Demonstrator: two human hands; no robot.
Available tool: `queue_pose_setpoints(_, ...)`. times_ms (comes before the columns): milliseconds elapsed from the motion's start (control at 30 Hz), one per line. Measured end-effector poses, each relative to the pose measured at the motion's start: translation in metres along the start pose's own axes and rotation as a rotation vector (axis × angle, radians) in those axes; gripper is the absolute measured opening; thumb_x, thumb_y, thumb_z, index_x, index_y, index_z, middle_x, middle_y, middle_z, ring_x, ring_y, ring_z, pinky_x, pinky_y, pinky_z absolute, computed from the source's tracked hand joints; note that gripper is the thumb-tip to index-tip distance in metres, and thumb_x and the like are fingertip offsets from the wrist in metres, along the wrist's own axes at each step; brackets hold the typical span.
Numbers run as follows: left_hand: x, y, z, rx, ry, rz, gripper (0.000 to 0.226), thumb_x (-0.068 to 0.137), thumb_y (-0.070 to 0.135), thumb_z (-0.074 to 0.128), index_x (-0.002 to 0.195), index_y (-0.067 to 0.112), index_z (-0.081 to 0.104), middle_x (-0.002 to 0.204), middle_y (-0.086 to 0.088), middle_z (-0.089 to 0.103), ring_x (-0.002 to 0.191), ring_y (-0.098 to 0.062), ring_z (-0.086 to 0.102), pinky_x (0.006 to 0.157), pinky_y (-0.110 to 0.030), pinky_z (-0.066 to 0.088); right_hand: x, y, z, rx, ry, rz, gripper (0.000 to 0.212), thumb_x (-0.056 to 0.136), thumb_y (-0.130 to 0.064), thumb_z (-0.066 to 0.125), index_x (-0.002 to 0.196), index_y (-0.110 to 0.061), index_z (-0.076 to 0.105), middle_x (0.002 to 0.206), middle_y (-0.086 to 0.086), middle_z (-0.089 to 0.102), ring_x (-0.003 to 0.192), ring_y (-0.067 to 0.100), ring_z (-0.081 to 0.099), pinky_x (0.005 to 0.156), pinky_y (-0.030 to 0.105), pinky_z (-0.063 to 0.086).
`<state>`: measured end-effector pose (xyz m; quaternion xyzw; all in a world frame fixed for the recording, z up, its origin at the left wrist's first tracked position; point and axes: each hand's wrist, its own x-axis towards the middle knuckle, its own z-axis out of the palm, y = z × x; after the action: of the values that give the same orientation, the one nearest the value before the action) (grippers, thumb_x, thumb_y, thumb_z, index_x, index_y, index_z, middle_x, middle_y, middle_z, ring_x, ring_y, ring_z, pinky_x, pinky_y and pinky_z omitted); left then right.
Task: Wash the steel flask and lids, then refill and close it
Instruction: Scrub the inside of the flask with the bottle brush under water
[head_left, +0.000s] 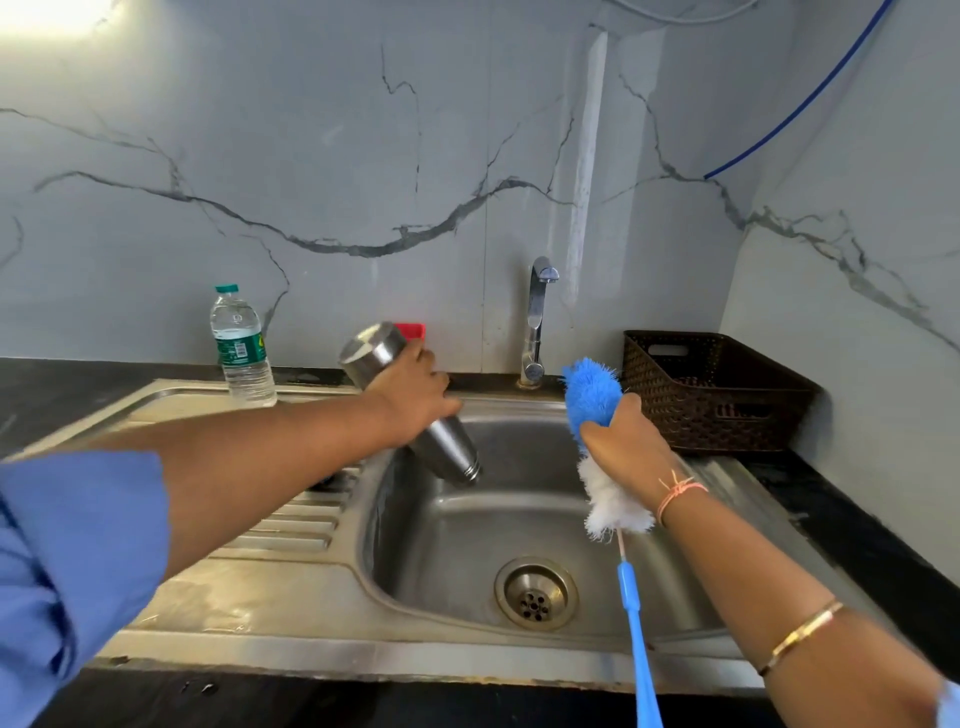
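Washing step: left hand (415, 395) grips steel flask (449, 452), mouth tilted down over sink (291, 597), frame centre; right hand (618, 441) clenches bottle brush (592, 395). Next: probably brush into mouth.

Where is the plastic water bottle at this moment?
The plastic water bottle stands upright on the sink's back-left edge, left of the steel flask held in the left hand.

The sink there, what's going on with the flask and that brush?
A person is washing up at the steel sink. The left hand holds the steel flask tipped mouth-down over the basin, no lid on it. The right hand grips the blue and white bottle brush by its bristles, outside the flask. The tap shows no water running. A plastic water bottle stands at the sink's back edge.
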<state>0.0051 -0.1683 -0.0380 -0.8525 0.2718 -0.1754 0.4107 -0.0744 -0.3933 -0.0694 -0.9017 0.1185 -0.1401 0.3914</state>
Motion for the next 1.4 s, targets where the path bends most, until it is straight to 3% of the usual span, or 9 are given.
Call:
queue_pose_setpoints(167, 0.006, -0.032, -0.014, -0.142, 0.059, -0.229, 0.057, 0.082, 0.028, 0.066, 0.133, 0.03, 0.04, 0.125, -0.007, 0.054, 0.118, -0.032, 0.046, 0.103, -0.052, 0.029, 0.002, -0.002, -0.002, 0.013, 0.018, 0.002, 0.027, 0.09, -0.02, 0.05, 0.108, -0.01, 0.032, 0.083, 0.004, 0.053, 0.073, 0.023, 0.056, 0.052, 0.028, 0.036)
queue_pose_setpoints(300, 0.005, -0.013, -0.005, -0.265, -0.207, -0.127, 0.068, 0.071, 0.034, 0.072, 0.131, 0.03, 0.04, 0.116, -0.003, 0.057, 0.108, -0.029, 0.053, 0.094, -0.046, 0.04, 0.001, -0.003, 0.0, 0.052, 0.017, 0.02, 0.028, 0.089, -0.018, 0.05, 0.109, -0.012, 0.031, 0.082, 0.003, 0.052, 0.07, 0.018, 0.055, 0.05, 0.027, 0.035)
queue_pose_setpoints(400, 0.0, -0.007, 0.013, -0.805, -0.399, -0.19, 0.086, 0.064, 0.044, 0.079, 0.135, 0.02, 0.037, 0.127, -0.005, 0.053, 0.105, -0.025, 0.054, 0.081, -0.032, 0.045, -0.001, -0.001, 0.005, 0.041, 0.005, 0.02, 0.026, 0.089, -0.019, 0.051, 0.107, -0.011, 0.033, 0.08, 0.001, 0.051, 0.067, 0.013, 0.051, 0.049, 0.027, 0.033)
queue_pose_setpoints(467, -0.007, -0.01, 0.016, -1.179, -0.462, -0.327, 0.087, 0.065, 0.045, 0.079, 0.135, 0.016, 0.037, 0.125, -0.008, 0.053, 0.104, -0.025, 0.055, 0.088, -0.035, 0.048, -0.001, 0.001, 0.004, 0.049, 0.004, 0.018, 0.027, 0.089, -0.019, 0.051, 0.108, -0.011, 0.033, 0.081, 0.001, 0.051, 0.069, 0.014, 0.052, 0.051, 0.027, 0.034)
queue_pose_setpoints(600, -0.022, -0.024, 0.011, -1.845, -0.51, -0.615, 0.058, 0.075, 0.048, 0.07, 0.116, 0.011, 0.052, 0.105, -0.014, 0.062, 0.095, -0.029, 0.061, 0.091, -0.041, 0.049, 0.001, 0.002, -0.002, 0.088, 0.024, 0.024, 0.03, 0.09, -0.021, 0.051, 0.112, -0.011, 0.034, 0.088, 0.005, 0.054, 0.082, 0.026, 0.057, 0.065, 0.031, 0.04)
queue_pose_setpoints(800, -0.082, -0.06, 0.002, -2.4, -0.398, -0.799, 0.034, 0.085, 0.04, 0.062, 0.092, 0.007, 0.056, 0.069, -0.013, 0.067, 0.061, -0.024, 0.065, 0.06, -0.031, 0.055, -0.003, -0.002, 0.006, 0.131, -0.017, 0.014, 0.029, 0.089, -0.02, 0.051, 0.11, -0.01, 0.034, 0.086, 0.006, 0.053, 0.078, 0.024, 0.056, 0.061, 0.032, 0.04)
queue_pose_setpoints(900, -0.113, -0.067, 0.008, -2.662, -0.352, -0.839, 0.034, 0.089, 0.037, 0.054, 0.092, 0.004, 0.057, 0.073, -0.019, 0.068, 0.06, -0.032, 0.067, 0.052, -0.042, 0.057, -0.005, -0.011, 0.017, 0.16, -0.05, 0.003, 0.03, 0.09, -0.02, 0.051, 0.112, -0.01, 0.034, 0.087, 0.007, 0.053, 0.077, 0.024, 0.056, 0.059, 0.031, 0.04)
queue_pose_setpoints(1167, -0.169, -0.082, 0.05, -2.916, -0.221, -1.11, 0.065, 0.09, 0.05, 0.049, 0.099, -0.014, 0.046, 0.09, -0.054, 0.042, 0.055, -0.042, 0.067, 0.045, -0.034, 0.056, -0.01, -0.045, 0.047, 0.181, -0.122, -0.042, 0.029, 0.089, -0.02, 0.053, 0.111, -0.01, 0.036, 0.086, 0.006, 0.052, 0.073, 0.02, 0.054, 0.056, 0.03, 0.041)
queue_pose_setpoints(1400, -0.181, -0.097, 0.067, -2.956, -0.102, -1.244, 0.064, 0.089, 0.046, 0.055, 0.099, -0.016, 0.042, 0.134, -0.054, 0.002, 0.062, -0.042, 0.069, 0.048, -0.03, 0.058, -0.013, -0.061, 0.06, 0.193, -0.139, -0.041, 0.03, 0.088, -0.019, 0.054, 0.111, -0.011, 0.035, 0.086, 0.008, 0.053, 0.075, 0.025, 0.057, 0.065, 0.039, 0.049)
